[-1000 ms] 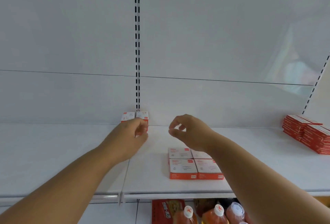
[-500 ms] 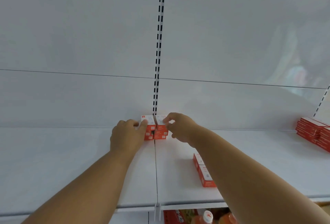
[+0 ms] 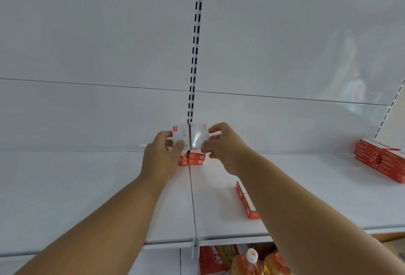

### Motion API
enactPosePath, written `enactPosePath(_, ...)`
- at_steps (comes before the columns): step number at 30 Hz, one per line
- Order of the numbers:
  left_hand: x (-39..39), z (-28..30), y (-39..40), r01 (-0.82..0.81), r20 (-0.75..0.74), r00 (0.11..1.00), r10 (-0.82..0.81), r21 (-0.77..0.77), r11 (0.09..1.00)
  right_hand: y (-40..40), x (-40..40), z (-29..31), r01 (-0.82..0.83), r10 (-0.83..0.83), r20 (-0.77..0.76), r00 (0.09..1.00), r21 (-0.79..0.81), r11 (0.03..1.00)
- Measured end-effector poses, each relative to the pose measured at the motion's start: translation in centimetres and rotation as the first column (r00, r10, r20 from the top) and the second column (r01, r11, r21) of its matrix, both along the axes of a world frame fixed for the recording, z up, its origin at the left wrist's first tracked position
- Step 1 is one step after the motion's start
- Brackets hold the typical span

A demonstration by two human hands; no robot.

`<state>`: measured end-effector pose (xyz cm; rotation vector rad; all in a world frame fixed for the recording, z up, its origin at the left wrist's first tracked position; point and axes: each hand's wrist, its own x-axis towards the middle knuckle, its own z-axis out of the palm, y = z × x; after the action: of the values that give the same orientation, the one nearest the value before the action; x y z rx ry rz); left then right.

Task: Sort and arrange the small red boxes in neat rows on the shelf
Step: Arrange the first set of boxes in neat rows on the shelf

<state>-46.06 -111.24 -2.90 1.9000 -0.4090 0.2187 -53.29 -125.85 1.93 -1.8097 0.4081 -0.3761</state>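
Pinching two small red-and-white cardboard boxes side by side above stacked ones at the white shelf's back edge, the left hand and right hand have lifted them; flat red packs sit at the right edge.

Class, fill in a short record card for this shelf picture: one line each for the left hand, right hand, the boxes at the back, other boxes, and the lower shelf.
Left hand: left hand pinches the left top box
Right hand: right hand pinches the right top box
Back boxes: stacked red boxes under the held pair, at the back panel
Other boxes: front group; side stack
Lower shelf: bottles
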Motion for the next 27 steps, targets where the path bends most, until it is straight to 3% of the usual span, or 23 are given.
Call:
enactPosePath(4, -1.5, 1.2, -0.5, 0.090, -0.086, 0.990, -0.109, -0.206, 0.974, -1.3, -2.1, 0.3, -0.047, 0.047, 0.043, 0.998, 0.012, 0.999)
enactPosePath(8, -2.8, 2.4, -1.9, 0.180, -0.102, 0.972, -0.213, -0.260, 0.949, -4.0, -4.6, 0.8, -0.071, 0.063, 0.121, 0.991, 0.065, 0.995)
enactPosePath(12, -4.3, 3.2, -4.4, 0.240, -0.045, 0.967, -0.249, -0.148, 0.959, -8.1, -7.1, 1.2, -0.071, 0.050, 0.188, 0.981, 0.109, 0.991)
enactPosePath(15, -5.4, 2.9, -6.7, 0.264, -0.007, 0.964, -0.264, 0.049, 0.963, -11.8, -8.6, 0.6, -0.026, 0.019, 0.169, 0.985, 0.038, 0.999)
enactPosePath(18, -6.2, 2.1, -8.8, 0.258, -0.054, 0.966, -0.252, 0.241, 0.936, -15.0, -9.4, -0.7, 0.047, -0.044, 0.029, 0.999, -0.122, 0.991)
enactPosePath(22, -6.5, 1.0, -10.6, 0.226, -0.067, 0.974, -0.217, 0.395, 0.890, -17.5, -9.9, -2.7, -0.029, -0.007, -0.166, 0.986, -0.217, 0.976)
enactPosePath(27, -6.8, 0.1, -11.0, 0.272, -0.145, 0.962, -0.232, 0.425, 0.864, -17.7, -9.4, -3.9, -0.161, 0.088, -0.297, 0.951, -0.230, 0.960)
